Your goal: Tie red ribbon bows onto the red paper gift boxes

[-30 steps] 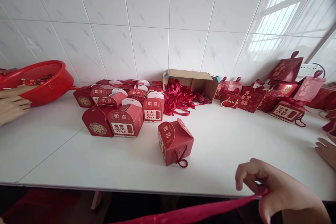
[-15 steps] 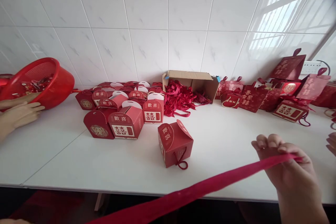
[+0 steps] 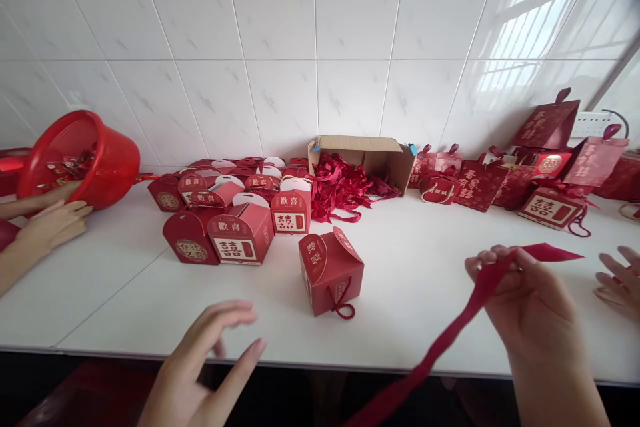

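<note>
Pinched in my right hand point(image 3: 525, 307) is a dark red ribbon point(image 3: 445, 340); its short end sticks out to the right and the long part hangs down past the table's front edge. My left hand point(image 3: 205, 360) is open over the front edge, thumb and fingers apart, holding nothing. Between and beyond my hands stands a single red gift box point(image 3: 333, 273) with a closed, arched top and a dark red cord loop on its side. Neither hand touches it.
Rows of red boxes point(image 3: 240, 233) stand left of centre. A cardboard box point(image 3: 360, 143) spills red ribbons point(image 3: 340, 187). At right are finished-looking boxes point(image 3: 480, 183). One person's hands reach at a red basket point(image 3: 113, 160); another person's hand point(image 3: 620, 280) shows far right.
My left hand has come up into view, open. The ribbon, stretched taut before, now hangs slack from my right hand. At left, the red basket has tipped and shifted slightly.
</note>
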`<state>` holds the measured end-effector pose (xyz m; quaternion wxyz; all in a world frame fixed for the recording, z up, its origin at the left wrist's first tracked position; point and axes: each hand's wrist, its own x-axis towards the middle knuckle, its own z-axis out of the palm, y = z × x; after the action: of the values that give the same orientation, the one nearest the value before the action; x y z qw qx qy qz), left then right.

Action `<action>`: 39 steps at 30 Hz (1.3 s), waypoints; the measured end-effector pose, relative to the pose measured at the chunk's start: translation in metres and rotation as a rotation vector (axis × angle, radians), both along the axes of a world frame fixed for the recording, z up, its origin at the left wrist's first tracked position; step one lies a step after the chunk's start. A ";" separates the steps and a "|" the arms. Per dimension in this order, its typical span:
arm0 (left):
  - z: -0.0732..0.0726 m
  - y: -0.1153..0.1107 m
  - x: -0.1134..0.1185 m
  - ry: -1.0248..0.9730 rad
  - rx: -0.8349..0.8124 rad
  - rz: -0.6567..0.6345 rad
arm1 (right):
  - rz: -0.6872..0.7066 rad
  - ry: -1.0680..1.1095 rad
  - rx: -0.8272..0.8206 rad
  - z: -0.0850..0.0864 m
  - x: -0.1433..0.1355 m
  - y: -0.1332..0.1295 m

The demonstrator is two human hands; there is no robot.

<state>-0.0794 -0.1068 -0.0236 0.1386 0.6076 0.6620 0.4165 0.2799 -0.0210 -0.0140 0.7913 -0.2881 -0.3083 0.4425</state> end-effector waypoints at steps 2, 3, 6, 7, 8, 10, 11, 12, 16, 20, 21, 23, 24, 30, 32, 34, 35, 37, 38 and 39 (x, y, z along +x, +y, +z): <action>0.012 0.025 0.024 0.000 0.123 -0.078 | 0.061 -0.021 -0.057 -0.001 -0.008 -0.001; 0.014 0.038 0.036 -0.012 0.154 -0.126 | 0.096 -0.042 -0.081 -0.001 -0.012 -0.003; 0.010 0.074 0.066 -0.073 0.179 -0.169 | 0.170 -0.121 -0.136 -0.001 -0.023 -0.008; 0.007 0.084 0.073 -0.074 0.158 -0.184 | 0.190 -0.141 -0.148 0.000 -0.026 -0.010; 0.004 0.091 0.078 -0.064 0.136 -0.198 | 0.213 -0.160 -0.156 0.001 -0.028 -0.011; 0.000 0.102 0.082 -0.029 0.093 -0.226 | 0.273 -0.202 -0.165 0.003 -0.030 -0.014; -0.001 0.104 0.081 -0.015 0.077 -0.246 | 0.305 -0.230 -0.170 0.005 -0.031 -0.015; 0.000 0.106 0.078 -0.011 0.059 -0.273 | 0.332 -0.266 -0.177 0.006 -0.031 -0.015; 0.011 0.105 0.051 -0.063 -0.067 -0.455 | 0.418 -0.453 -0.205 0.011 -0.036 -0.015; 0.027 0.101 0.027 -0.044 -0.165 -0.594 | 0.566 -0.662 -0.261 0.014 -0.056 -0.012; 0.030 0.100 0.024 -0.016 -0.163 -0.611 | 0.602 -0.700 -0.276 0.015 -0.063 -0.012; 0.035 0.098 0.022 0.056 -0.134 -0.640 | 0.666 -0.752 -0.295 0.016 -0.078 -0.010; 0.037 0.097 0.023 0.097 -0.109 -0.653 | 0.695 -0.772 -0.294 0.016 -0.086 -0.009; 0.045 0.093 0.034 0.334 0.033 -0.654 | 0.776 -0.806 -0.235 0.015 -0.108 0.000; 0.047 0.092 0.038 0.369 0.060 -0.639 | 0.774 -0.809 -0.241 0.015 -0.109 0.002; 0.049 0.092 0.041 0.392 0.090 -0.642 | 0.768 -0.825 -0.254 0.016 -0.110 0.004; 0.049 0.093 0.043 0.401 0.110 -0.643 | 0.762 -0.839 -0.261 0.017 -0.110 0.005; 0.049 0.094 0.045 0.409 0.162 -0.633 | 0.736 -0.883 -0.268 0.020 -0.112 0.008; 0.048 0.096 0.046 0.413 0.190 -0.624 | 0.718 -0.912 -0.266 0.022 -0.113 0.009; 0.048 0.097 0.047 0.417 0.221 -0.613 | 0.700 -0.942 -0.262 0.024 -0.115 0.010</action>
<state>-0.0329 -0.0101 0.0239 0.0528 0.8602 0.4146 0.2921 0.1650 -0.0106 0.0097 0.3349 -0.4294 -0.6452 0.5359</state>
